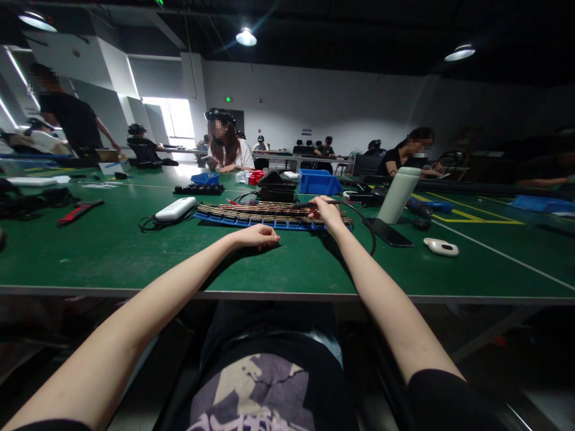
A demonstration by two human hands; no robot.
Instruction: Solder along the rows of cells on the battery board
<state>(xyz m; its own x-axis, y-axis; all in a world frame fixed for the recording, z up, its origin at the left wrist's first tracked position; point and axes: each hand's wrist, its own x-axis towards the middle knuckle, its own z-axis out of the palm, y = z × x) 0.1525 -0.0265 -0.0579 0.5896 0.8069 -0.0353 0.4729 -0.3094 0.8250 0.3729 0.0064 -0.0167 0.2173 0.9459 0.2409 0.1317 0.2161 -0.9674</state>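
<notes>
My right hand (327,212) is closed around a pen-shaped soldering iron (305,205) whose black cable loops to the right. It is over a long blue rack (274,225) filled with rows of narrow brass-coloured and dark strips (251,211). The iron's thin end points left, just above the strips; whether it touches them I cannot tell. My left hand (258,236) rests on the green table in front of the rack, its fingers curled together. What these fingers hold, if anything, is hidden.
Left of the rack lies a white device (176,208) with a black cord. Behind are a black stand (276,187) and a blue bin (318,181). To the right stand a pale green bottle (399,194), a phone (389,232) and a white case (441,247). A person (229,149) sits opposite.
</notes>
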